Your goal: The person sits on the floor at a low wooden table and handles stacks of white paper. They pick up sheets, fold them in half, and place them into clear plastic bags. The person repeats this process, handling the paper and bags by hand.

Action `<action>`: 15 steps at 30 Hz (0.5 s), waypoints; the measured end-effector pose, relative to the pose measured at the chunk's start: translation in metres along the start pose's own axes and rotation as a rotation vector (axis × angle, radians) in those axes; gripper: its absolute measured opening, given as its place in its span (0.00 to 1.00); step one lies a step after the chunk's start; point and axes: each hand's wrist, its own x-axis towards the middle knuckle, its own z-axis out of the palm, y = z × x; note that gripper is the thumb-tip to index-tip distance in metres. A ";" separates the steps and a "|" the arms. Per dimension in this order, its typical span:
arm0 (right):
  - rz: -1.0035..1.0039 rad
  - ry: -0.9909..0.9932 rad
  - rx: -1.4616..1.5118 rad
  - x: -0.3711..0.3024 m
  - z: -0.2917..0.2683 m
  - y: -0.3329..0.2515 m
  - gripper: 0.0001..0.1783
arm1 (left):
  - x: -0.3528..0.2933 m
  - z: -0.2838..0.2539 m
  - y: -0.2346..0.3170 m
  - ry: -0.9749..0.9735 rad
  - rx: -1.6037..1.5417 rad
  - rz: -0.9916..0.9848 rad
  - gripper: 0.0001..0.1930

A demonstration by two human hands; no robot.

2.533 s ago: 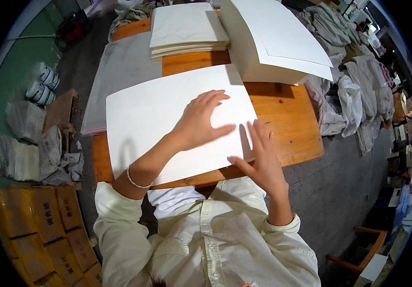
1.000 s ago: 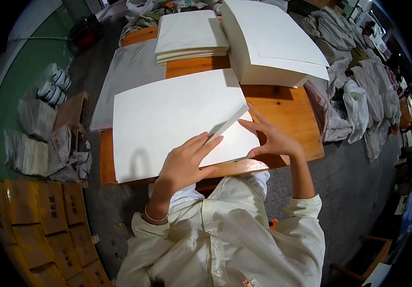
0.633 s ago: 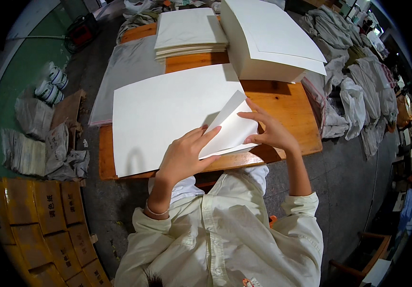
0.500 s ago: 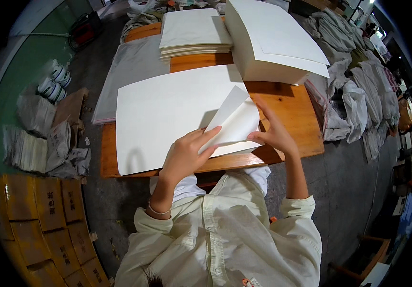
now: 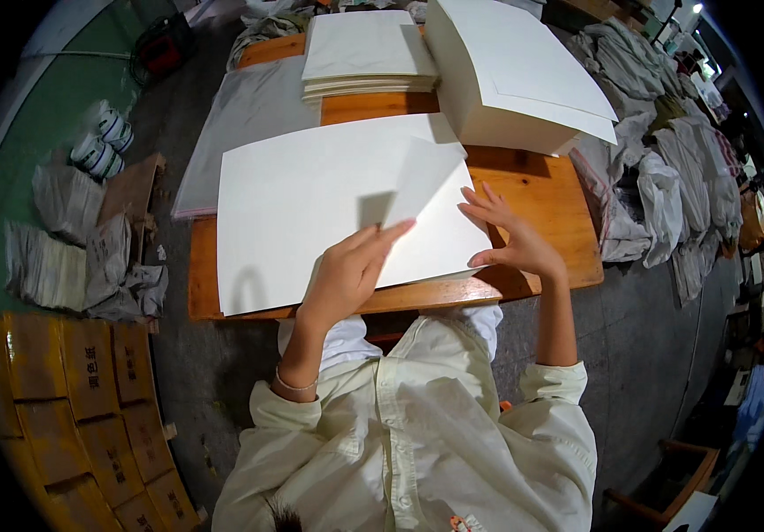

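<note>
A large white sheet of paper [image 5: 302, 204] lies lengthwise before me on the wooden table, apparently on top of others. Its right part carries a thin, greyish turned-up flap [image 5: 422, 182] that runs down to the fingers of my left hand [image 5: 351, 270]. Those fingers are pressed together on the flap's lower end; the thumb is mostly hidden. My right hand [image 5: 519, 239] is open at the sheet's right edge, its fingers spread and its thumb by the near right corner. Nothing shows in that hand.
Behind the sheet stand a low stack of white paper [image 5: 369, 49] and a tall paper stack [image 5: 515, 71]. Clear plastic sheeting [image 5: 240, 124] covers the table's left side. Cardboard boxes [image 5: 89, 381] are piled at lower left; bundled cloth and bags [image 5: 657, 195] lie right of the wooden table [image 5: 541, 208].
The curled right part of the sheet has dropped flatter, leaving a thin flap by my left hand. My right hand has shifted slightly right and its fingers have lowered toward the sheet's edge.
</note>
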 end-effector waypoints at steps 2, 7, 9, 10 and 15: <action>0.014 0.004 -0.045 0.001 -0.001 0.000 0.47 | 0.001 -0.003 0.005 -0.168 0.091 -0.051 0.24; 0.034 0.020 -0.088 0.003 -0.001 -0.010 0.48 | 0.000 0.001 0.006 -0.065 0.141 0.133 0.31; 0.042 0.043 -0.108 0.004 0.000 -0.011 0.47 | 0.001 0.003 0.005 -0.032 0.155 0.186 0.32; 0.046 0.055 -0.116 0.005 0.001 -0.011 0.46 | 0.001 0.004 0.004 -0.022 0.157 0.203 0.32; 0.083 0.218 0.136 0.009 0.010 -0.009 0.53 | 0.001 0.000 0.004 -0.104 0.083 0.026 0.30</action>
